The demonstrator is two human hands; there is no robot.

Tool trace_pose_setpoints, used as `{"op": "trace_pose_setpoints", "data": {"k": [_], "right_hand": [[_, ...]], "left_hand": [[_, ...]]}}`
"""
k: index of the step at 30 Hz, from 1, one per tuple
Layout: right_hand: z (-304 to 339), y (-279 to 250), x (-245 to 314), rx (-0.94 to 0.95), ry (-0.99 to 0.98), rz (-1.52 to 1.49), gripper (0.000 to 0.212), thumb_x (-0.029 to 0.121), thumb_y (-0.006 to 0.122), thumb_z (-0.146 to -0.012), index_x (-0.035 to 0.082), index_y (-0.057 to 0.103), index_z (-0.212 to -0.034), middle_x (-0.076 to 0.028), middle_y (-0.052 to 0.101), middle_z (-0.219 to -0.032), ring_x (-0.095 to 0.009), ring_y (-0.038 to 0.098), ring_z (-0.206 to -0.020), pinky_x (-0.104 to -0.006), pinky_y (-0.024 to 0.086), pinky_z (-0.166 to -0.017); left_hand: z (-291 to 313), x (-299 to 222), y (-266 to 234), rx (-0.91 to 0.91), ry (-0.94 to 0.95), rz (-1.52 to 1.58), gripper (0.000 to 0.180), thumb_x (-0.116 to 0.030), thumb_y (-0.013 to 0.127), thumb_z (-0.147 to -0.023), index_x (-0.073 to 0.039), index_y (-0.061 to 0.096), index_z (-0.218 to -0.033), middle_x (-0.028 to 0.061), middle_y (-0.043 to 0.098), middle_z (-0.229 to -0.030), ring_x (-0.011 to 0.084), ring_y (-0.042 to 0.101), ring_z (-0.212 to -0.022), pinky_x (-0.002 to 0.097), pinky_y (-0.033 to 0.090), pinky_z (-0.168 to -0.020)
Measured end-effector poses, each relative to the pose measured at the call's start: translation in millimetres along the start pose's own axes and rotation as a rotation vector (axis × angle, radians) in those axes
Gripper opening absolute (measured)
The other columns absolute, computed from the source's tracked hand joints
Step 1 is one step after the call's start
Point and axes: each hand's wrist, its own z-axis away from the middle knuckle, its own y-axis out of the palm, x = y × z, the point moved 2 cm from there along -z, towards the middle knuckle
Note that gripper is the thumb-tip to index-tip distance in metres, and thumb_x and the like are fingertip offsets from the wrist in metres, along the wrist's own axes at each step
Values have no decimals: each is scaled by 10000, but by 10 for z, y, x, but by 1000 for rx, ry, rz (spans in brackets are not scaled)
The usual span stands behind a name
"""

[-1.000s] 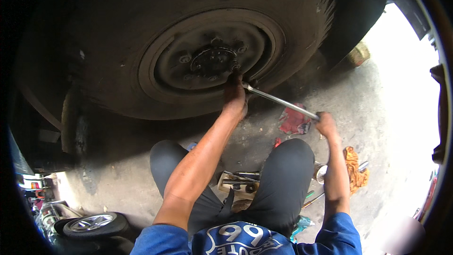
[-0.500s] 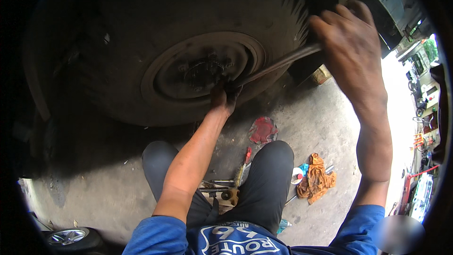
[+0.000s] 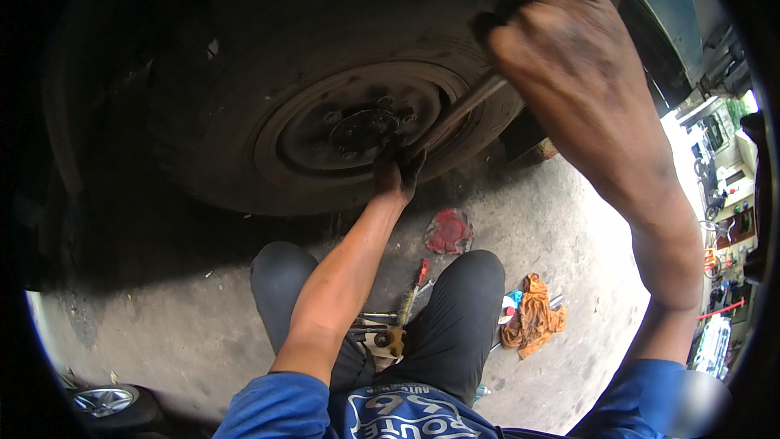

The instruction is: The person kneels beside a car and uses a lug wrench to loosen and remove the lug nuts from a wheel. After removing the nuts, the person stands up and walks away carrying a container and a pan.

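A large, dusty tyre [image 3: 227, 114] fills the upper view, with a steel wheel rim [image 3: 272, 158] and a hub [image 3: 357, 132] ringed by nuts. From beside the hub a long metal wrench bar [image 3: 465, 107] slants up to the right. My left hand [image 3: 398, 171] is closed round its lower end, close to the rim; shadow hides the fingertips and whatever the bar fits onto. At the bar's upper end is my right hand [image 3: 561, 53], closed on it with one digit sticking up. That hand is slightly blurred.
On the concrete floor lie a red cloth [image 3: 449, 232], a red-handled brush [image 3: 413, 289] and metal tools [image 3: 370, 329] between my knees. An orange-brown rag [image 3: 534, 317] sits right of my right knee. A spare wheel [image 3: 106, 401] lies at lower left. The vehicle's body [image 3: 678, 8] overhangs at upper right.
My right hand has moved left and closer to the view, and the bar's upper end swung left with it. My left hand stays at the lower end. The view has shifted slightly.
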Motion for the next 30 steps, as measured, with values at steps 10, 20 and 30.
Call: {"op": "trace_pose_setpoints", "data": {"k": [10,20,30], "right_hand": [[-1259,580,845,-551,-243,-314,191,127,614,-744,132,539,-568,-15,402,-543,-168,510,-724,-420,368,-1067],[-883,787,567,-628,-194,-247,156,145,632,-733,149,578,-587,9,436,-598,-165,528,-841,-457,379,-1063],[266,1022,-105,-809,123,242,122,164,651,-722,166,617,-605,34,471,-653,-162,546,-957,-494,389,-1060]], "left_hand": [[70,-42,113,208,-6,198,204,-196,570,-963,-125,577,-1154,30,630,-1091,165,624,-993,330,553,-828],[117,-65,280,166,20,113,199,-196,568,-966,-125,581,-1152,24,630,-1089,156,625,-983,310,556,-818],[26,-57,187,-65,27,11,130,-206,519,-1005,-144,620,-1058,-22,614,-837,123,613,-824,349,537,-802]]}}
